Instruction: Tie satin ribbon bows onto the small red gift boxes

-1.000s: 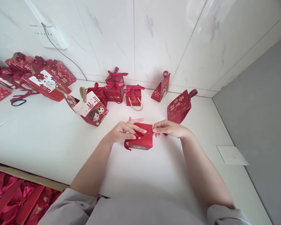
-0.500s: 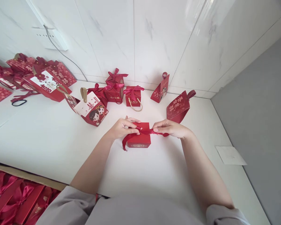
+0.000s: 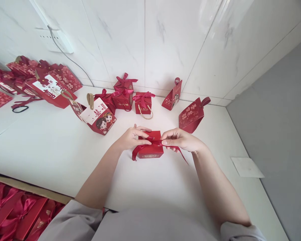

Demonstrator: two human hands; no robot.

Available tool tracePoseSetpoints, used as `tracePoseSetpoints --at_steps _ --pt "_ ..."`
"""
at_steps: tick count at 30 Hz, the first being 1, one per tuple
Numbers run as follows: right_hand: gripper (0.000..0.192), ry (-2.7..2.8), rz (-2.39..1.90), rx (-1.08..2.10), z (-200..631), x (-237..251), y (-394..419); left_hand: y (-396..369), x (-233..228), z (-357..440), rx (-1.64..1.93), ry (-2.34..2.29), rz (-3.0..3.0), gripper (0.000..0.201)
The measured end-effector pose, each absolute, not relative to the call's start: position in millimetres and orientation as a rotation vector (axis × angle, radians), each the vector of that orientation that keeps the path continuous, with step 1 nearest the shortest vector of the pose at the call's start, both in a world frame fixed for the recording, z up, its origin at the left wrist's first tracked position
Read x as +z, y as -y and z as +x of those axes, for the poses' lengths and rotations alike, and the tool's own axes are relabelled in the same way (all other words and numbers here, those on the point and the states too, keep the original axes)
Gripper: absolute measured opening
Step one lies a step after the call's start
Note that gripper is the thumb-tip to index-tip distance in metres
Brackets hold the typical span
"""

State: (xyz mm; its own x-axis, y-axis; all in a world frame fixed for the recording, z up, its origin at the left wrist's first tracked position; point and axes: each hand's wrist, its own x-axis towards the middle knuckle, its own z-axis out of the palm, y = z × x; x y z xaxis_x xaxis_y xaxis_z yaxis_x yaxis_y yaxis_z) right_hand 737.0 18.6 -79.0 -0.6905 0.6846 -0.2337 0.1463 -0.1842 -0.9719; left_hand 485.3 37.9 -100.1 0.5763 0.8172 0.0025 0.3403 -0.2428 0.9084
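Note:
A small red gift box (image 3: 152,153) stands on the white table in front of me, with a dark red ribbon (image 3: 156,143) across its top. My left hand (image 3: 137,137) pinches the ribbon at the left of the knot, its other fingers resting along the box's back left edge. One ribbon tail hangs down the left side of the box. My right hand (image 3: 177,139) is closed on the ribbon at the right, with thumb and forefinger near the box's right edge. The other tail hangs below that hand. The knot is partly hidden by my fingers.
Several finished boxes with bows, one a rope-handled box (image 3: 143,107), stand by the wall. A character-printed box (image 3: 101,117) is left, a tilted handled box (image 3: 192,115) right. Scissors (image 3: 20,108) lie by piled boxes. A carton (image 3: 35,187) holds bowed boxes. A white card (image 3: 247,167) lies right.
My right hand has slid left along the ribbon, closer to the box. The right ribbon tail now hangs free below it. The box has shifted slightly right.

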Motion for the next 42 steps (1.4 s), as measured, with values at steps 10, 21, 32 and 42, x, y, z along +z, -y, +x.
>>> tracePoseSetpoints --at_steps 10,21,32,42 --pt "0.028 1.917 -0.874 1.615 718.3 -81.0 -10.1 -33.6 -97.6 488.7 0.621 -0.93 1.856 0.017" --pt "0.027 2.273 -0.855 0.963 707.2 -82.7 -5.9 -30.4 -97.1 491.6 0.576 -0.882 1.825 0.024" --pt "0.017 2.131 -0.902 1.188 715.3 -78.6 -4.8 -29.7 -102.0 494.1 0.635 -0.904 1.833 0.016" --pt "0.006 2.093 -0.943 1.284 727.0 -70.0 -5.5 -28.5 -105.9 491.1 0.616 -0.956 1.758 0.023"
